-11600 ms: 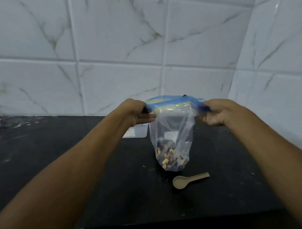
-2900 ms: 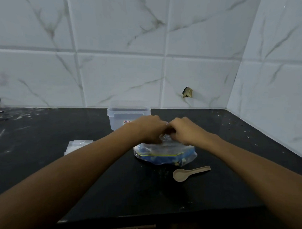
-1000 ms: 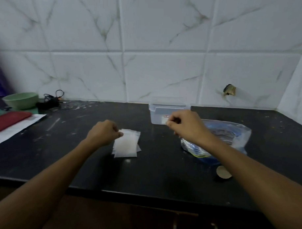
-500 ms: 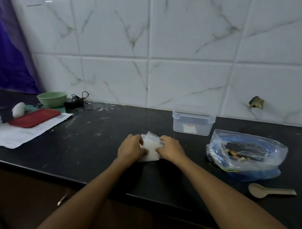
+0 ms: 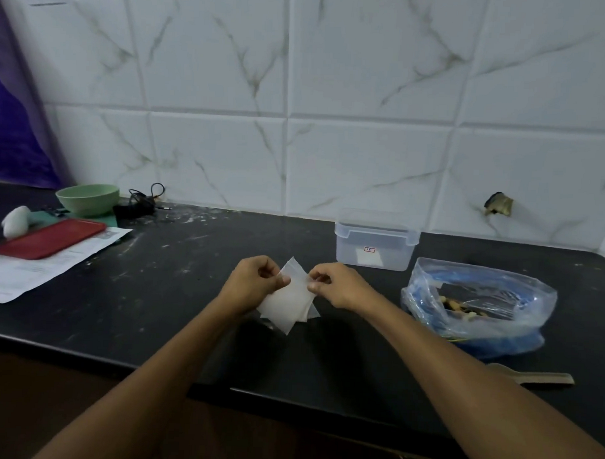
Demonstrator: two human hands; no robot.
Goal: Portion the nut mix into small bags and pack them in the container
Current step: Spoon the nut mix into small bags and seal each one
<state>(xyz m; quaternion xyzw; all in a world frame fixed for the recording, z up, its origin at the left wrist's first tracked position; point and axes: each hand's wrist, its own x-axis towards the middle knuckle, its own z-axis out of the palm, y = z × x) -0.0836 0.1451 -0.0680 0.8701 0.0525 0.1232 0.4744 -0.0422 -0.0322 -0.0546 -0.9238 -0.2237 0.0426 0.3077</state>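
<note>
Both hands are pinching a thin stack of small translucent white plastic bags (image 5: 288, 302) just above the black stone countertop (image 5: 155, 293): the left hand (image 5: 256, 284) is gripping the stack's left upper edge between thumb and curled fingers, and the right hand (image 5: 337, 285) is nipping the right upper edge between thumb and forefinger, so the bags are fanning out downward with their corners splayed. Just beyond the hands, to the far right, a clear rectangular plastic container (image 5: 376, 244) is standing near the white marble-patterned tile wall (image 5: 332, 110); it is wearing a small white sticker with a red-bordered mark too small to read. Right of the hands, a large clear zip bag with blue seal (image 5: 480, 304) is lying slumped open on the counter, with the nut mix (image 5: 458, 307) showing inside. Near its front edge, a beige spoon (image 5: 536, 376) is partly hiding behind the right forearm. Far left, a pale green bowl (image 5: 88, 197), a tangled black cable (image 5: 141, 203), a flat red case (image 5: 50, 237) and a printed white paper sheet (image 5: 35, 271), its text unreadable, are sitting together.
</note>
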